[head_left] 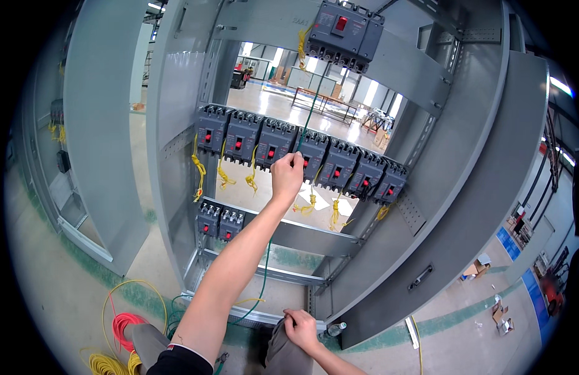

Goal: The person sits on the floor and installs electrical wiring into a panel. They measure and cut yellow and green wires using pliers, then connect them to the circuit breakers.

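Left hand (287,175) raised mid-frame, fingers pinched on green wire (311,109) at the middle breaker row (302,156). Wire long axis near vertical, up to top breaker (344,34). Right hand (300,328) low, bottom centre, fingers closed on lower wire end.

Cabinet (177,125) front open; door (464,206) swung aside to the right. Breaker row (296,153) spans the full width; yellow wires (224,178) hang below it. Open gap between the upper breaker (342,31) and the row, crossed by a green wire (311,106). Wire coils (117,340) lie on the floor at lower left.
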`<state>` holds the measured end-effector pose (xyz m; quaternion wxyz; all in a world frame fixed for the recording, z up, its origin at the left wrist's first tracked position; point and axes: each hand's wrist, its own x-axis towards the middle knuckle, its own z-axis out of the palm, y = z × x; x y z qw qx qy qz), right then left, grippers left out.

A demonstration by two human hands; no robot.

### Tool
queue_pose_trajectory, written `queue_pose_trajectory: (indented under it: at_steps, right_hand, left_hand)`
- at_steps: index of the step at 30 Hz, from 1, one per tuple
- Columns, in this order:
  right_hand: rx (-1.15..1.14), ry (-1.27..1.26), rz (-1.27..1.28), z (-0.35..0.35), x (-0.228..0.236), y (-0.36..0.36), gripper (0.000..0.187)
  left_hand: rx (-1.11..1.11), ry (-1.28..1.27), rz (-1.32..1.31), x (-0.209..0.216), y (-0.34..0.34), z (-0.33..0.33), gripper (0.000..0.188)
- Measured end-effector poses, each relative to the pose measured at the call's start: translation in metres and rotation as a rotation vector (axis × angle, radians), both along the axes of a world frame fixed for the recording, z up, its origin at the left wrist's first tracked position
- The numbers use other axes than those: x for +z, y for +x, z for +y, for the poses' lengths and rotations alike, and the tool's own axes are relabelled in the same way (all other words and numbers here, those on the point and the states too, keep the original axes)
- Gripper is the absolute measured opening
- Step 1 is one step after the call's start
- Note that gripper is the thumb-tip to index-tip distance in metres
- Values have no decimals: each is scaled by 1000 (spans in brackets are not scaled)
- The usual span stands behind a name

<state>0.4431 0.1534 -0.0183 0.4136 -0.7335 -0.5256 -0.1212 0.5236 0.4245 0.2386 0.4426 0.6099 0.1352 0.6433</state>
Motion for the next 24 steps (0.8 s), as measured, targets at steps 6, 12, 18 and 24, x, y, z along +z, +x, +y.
queue_pose_trajectory:
  at_steps: [6, 12, 18, 24]
  right_hand:
    - [2, 14, -8, 0, -3, 1, 14]
    - [-1, -20, 29, 0, -2, -1, 13]
    - [-2, -11, 33, 1, -1, -2, 13]
    - [1, 14, 29, 4, -4, -2, 12]
  left_hand:
    - [6, 12, 14, 1, -1, 2, 37]
    - [15, 1, 24, -4, -1, 4, 37]
    - [27, 34, 43, 3, -4, 5, 37]
    - [42, 29, 61, 3, -3, 6, 38]
